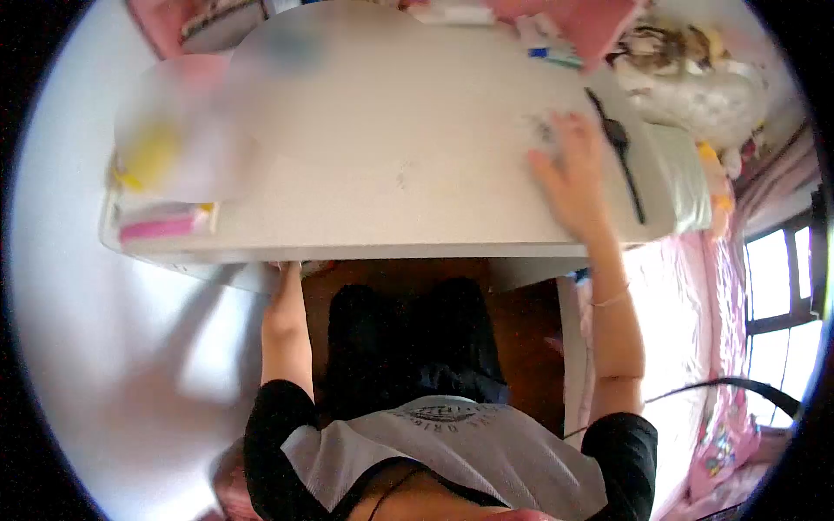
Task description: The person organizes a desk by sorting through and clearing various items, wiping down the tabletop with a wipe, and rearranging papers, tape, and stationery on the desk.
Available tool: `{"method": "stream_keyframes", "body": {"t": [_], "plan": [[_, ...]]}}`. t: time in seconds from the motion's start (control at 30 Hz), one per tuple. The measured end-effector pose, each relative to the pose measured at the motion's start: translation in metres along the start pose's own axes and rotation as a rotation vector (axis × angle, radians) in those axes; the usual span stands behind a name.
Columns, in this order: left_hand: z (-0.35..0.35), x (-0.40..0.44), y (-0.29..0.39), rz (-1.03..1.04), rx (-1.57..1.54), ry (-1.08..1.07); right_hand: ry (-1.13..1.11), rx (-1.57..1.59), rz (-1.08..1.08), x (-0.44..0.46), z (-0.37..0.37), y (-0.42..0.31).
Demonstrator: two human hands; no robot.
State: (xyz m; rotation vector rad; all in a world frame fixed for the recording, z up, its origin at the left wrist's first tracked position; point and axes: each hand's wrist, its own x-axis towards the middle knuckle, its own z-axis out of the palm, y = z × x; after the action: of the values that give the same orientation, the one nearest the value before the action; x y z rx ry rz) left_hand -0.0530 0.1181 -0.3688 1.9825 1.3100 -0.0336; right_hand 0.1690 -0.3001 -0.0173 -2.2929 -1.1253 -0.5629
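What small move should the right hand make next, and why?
I'd probably shift the right hand slightly to its right, toward the black watch. The watch lies stretched out close beside it on the pale desk, uncovered, and the fingers look spread with no clear grip on anything, though blur hides the detail at their tips.
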Motion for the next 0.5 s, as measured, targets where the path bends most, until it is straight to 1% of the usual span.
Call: {"method": "stream_keyframes", "body": {"t": [0.07,0.1,0.13,0.17,0.2,0.27,0.3,0.33,0.37,0.4,0.47,0.5], "plan": [[-0.009,-0.045,0.02,0.01,0.236,-0.04,-0.035,0.047,0.067,0.001,-0.005,0.01],[-0.015,-0.066,0.029,0.026,0.3,-0.051,-0.037,0.079,0.09,0.002,-0.002,0.013],[-0.024,-0.089,0.04,0.04,0.355,-0.063,-0.087,0.077,0.146,0.003,-0.005,0.011],[-0.03,-0.108,0.034,0.054,0.38,-0.082,-0.142,0.067,0.193,0.001,0.005,-0.014],[-0.034,-0.132,0.036,0.054,0.383,-0.089,-0.197,0.059,0.236,0.0,0.011,-0.014],[-0.051,-0.19,0.045,0.002,0.297,-0.122,-0.237,0.034,0.274,0.014,0.003,-0.027],[-0.074,-0.225,0.064,-0.016,0.34,-0.211,-0.248,0.026,0.294,0.021,0.0,-0.03],[-0.082,-0.25,0.07,-0.02,0.346,-0.246,-0.249,0.027,0.309,0.027,0.004,-0.03],[-0.076,-0.252,0.05,-0.025,0.285,-0.355,-0.252,0.03,0.321,0.033,0.01,-0.03],[-0.077,-0.267,0.047,-0.068,0.266,-0.367,-0.255,0.031,0.331,0.033,0.027,-0.033],[-0.09,-0.305,0.052,-0.121,0.193,-0.403,-0.255,-0.044,0.344,0.033,0.036,-0.037],[-0.071,-0.293,0.015,-0.16,0.12,-0.452,-0.209,-0.044,0.344,0.031,0.048,-0.036]]}}
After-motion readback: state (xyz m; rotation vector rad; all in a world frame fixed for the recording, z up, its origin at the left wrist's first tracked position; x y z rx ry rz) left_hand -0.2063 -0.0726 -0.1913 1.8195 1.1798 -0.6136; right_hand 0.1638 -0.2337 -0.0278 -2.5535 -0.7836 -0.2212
